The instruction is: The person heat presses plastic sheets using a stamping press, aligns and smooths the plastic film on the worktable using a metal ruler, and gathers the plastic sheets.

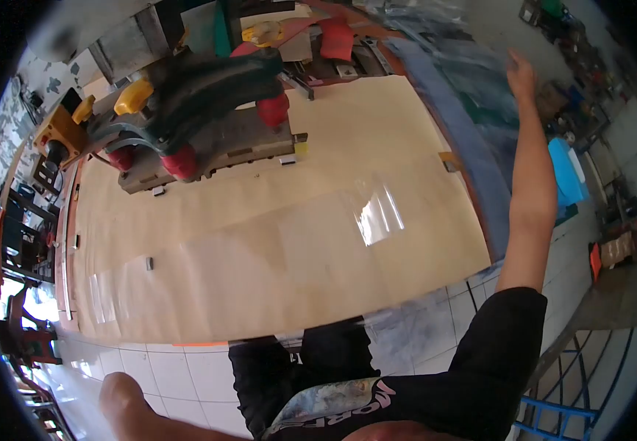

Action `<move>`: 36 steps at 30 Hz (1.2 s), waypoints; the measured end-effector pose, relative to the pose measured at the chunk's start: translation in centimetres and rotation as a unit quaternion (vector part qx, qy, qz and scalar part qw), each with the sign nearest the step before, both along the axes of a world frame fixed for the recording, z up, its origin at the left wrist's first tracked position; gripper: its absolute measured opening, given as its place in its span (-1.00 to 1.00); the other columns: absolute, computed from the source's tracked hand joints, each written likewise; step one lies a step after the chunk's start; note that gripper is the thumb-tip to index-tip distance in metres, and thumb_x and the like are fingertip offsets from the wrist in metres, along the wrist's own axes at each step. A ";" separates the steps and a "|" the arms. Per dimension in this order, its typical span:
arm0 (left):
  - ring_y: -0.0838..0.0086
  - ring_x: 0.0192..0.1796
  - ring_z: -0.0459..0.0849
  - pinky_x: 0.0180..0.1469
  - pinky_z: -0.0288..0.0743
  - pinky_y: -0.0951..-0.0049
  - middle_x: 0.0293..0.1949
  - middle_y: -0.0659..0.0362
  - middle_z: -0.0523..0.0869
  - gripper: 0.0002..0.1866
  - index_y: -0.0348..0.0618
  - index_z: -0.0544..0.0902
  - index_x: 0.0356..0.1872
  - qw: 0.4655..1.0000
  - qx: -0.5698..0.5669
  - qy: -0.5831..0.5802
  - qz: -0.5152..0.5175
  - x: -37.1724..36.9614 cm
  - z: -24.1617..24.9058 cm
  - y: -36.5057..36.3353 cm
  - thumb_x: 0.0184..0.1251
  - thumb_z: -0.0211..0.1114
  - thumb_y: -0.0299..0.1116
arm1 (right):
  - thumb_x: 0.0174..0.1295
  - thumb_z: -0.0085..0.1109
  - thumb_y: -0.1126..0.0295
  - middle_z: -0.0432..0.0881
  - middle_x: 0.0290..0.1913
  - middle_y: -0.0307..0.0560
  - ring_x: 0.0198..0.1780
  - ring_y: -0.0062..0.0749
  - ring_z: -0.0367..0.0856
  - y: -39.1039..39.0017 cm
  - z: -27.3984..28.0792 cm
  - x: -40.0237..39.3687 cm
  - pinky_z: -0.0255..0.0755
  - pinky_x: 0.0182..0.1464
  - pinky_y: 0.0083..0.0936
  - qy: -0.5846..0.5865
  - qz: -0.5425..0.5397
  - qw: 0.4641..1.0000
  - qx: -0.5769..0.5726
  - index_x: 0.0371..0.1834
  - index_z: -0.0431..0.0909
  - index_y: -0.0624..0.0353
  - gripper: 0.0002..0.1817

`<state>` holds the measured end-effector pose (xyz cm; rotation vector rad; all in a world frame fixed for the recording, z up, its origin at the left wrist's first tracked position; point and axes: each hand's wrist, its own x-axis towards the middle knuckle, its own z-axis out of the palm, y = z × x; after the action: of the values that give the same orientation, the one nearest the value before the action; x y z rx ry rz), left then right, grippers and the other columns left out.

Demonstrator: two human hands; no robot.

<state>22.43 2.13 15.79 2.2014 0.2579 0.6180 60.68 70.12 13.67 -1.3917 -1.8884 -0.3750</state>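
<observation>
My right hand (522, 76) reaches far out to the upper right, its small, slightly blurred fingers curled at the edge of a clear plastic sheet (473, 70). More see-through sheets lie in a loose stack there, with green showing beneath. Of my left arm (131, 411), only a bent, rounded part shows at the lower left; the hand itself is out of sight. In front of me lies a wide tan board (318, 169), with a clear plastic strip (289, 242) across its near half, shiny at its right end.
A dark green press arm (208, 88) with red mounts and a heavy metal plate (223, 143) stands over the board's far left. An orange control box (61, 136) is beside it. Small metal blocks (149, 263) sit on the board. A blue container (567, 173) stands at right.
</observation>
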 end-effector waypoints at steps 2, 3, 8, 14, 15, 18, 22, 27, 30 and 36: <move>0.38 -0.38 0.55 -0.32 0.37 0.31 -0.44 0.27 0.55 -0.85 -0.08 0.54 -0.51 0.999 -0.041 -0.028 0.005 0.2 0.7 2.2 0.19 0.23 -0.30 | 0.28 0.08 0.37 0.57 0.17 -0.03 0.15 -0.02 0.55 -4.7 1.2 -0.9 0.43 0.17 -0.18 -0.039 0.062 0.991 0.113 0.18 0.54 0.01 -0.62; 0.37 -0.32 0.60 -0.28 0.44 0.33 -0.36 0.21 0.61 -0.87 -0.13 0.61 -0.43 0.997 -0.068 -0.037 0.016 0.5 1.1 2.9 0.29 0.19 -0.36 | 0.25 0.09 0.42 0.60 0.13 -0.10 0.10 -0.06 0.59 -7.5 1.8 -1.7 0.47 0.12 -0.22 -0.058 0.110 0.976 0.176 0.10 0.59 0.01 -0.66; 0.22 -0.31 0.65 -0.28 0.47 0.34 -0.35 0.09 0.67 -0.83 -0.26 0.66 -0.28 0.971 -0.152 -0.041 0.179 1.6 -4.4 1.3 0.19 0.40 -0.39 | 0.06 0.18 0.62 0.71 -0.07 -0.14 -0.08 -0.21 0.70 -27.0 1.8 -6.5 0.57 -0.03 -0.38 -0.112 0.256 0.891 0.358 -0.15 0.71 0.11 -0.71; 0.28 -0.17 0.74 -0.10 0.58 0.40 -0.26 -0.02 0.73 -0.72 -0.37 0.63 -0.15 0.866 -0.367 -0.023 0.340 3.1 -14.2 -3.1 0.25 0.35 -0.35 | -0.05 0.29 0.64 0.70 -0.13 -0.02 -0.03 -0.20 0.66 -46.4 -5.8 -8.2 0.59 -0.04 -0.38 -0.120 0.362 0.878 0.290 -0.36 0.70 0.29 -0.85; 0.28 -0.17 0.74 -0.10 0.58 0.40 -0.26 -0.02 0.73 -0.72 -0.37 0.63 -0.15 0.863 -0.372 -0.025 0.342 3.1 -16.0 -4.3 0.25 0.35 -0.35 | -0.05 0.31 0.62 0.69 -0.12 -0.02 0.00 -0.19 0.65 -48.6 -7.3 -8.5 0.60 -0.05 -0.38 -0.114 0.378 0.880 0.262 -0.38 0.69 0.28 -0.87; 0.34 -0.18 0.73 -0.13 0.58 0.43 -0.29 0.00 0.74 -0.61 -0.42 0.60 -0.11 0.788 -0.345 0.053 0.507 1.7 -18.6 -8.0 0.27 0.34 -0.22 | 0.07 0.31 0.58 0.68 -0.16 0.00 -0.04 -0.11 0.65 -53.6 -10.7 -10.0 0.61 -0.09 -0.28 -0.038 0.374 0.880 0.290 -0.34 0.68 0.25 -0.91; 0.44 -0.21 0.67 -0.17 0.56 0.46 -0.19 0.10 0.63 -0.57 -0.34 0.49 0.03 0.502 -0.380 -0.240 0.739 -3.8 -24.3 -13.3 0.33 0.28 -0.19 | 0.19 0.15 0.63 0.70 -0.19 0.05 -0.16 -0.14 0.71 -53.6 -13.2 -10.1 0.62 -0.09 -0.26 0.082 0.236 0.909 0.334 -0.31 0.67 0.29 -0.89; 0.16 0.09 0.44 0.15 0.33 0.18 -0.07 -0.04 0.48 -0.50 -0.38 0.42 0.02 0.168 0.206 0.016 0.964 -10.0 -22.2 -16.0 0.25 0.36 -0.21 | 0.14 0.21 0.60 0.73 -0.22 0.02 -0.30 -0.29 0.70 -45.3 -5.7 -4.7 0.59 -0.19 -0.41 0.220 0.047 0.924 0.308 -0.24 0.71 0.23 -0.85; -0.01 0.24 0.39 0.29 0.25 0.09 0.15 -0.16 0.45 -0.37 -0.36 0.44 0.14 0.183 0.218 0.138 0.949 -17.2 -18.3 -15.7 0.25 0.32 -0.03 | 0.15 0.12 0.58 0.74 -0.22 -0.02 -0.37 -0.39 0.66 -41.1 0.4 -1.5 0.53 -0.28 -0.49 0.335 -0.009 0.925 0.178 -0.23 0.75 0.14 -0.78; 0.11 0.25 0.44 0.25 0.28 0.10 0.11 -0.10 0.54 -0.29 -0.23 0.50 0.18 0.225 0.017 0.394 0.891 -21.4 -16.3 -13.2 0.19 0.26 0.16 | 0.17 0.10 0.49 0.75 -0.19 -0.09 -0.32 -0.40 0.67 -35.1 6.7 8.1 0.52 -0.22 -0.44 0.204 -0.010 0.925 0.321 -0.21 0.76 0.08 -0.77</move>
<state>1.06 -11.03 -0.51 0.7467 3.4157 0.2715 68.81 35.06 20.38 -0.9455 -1.2481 -0.5980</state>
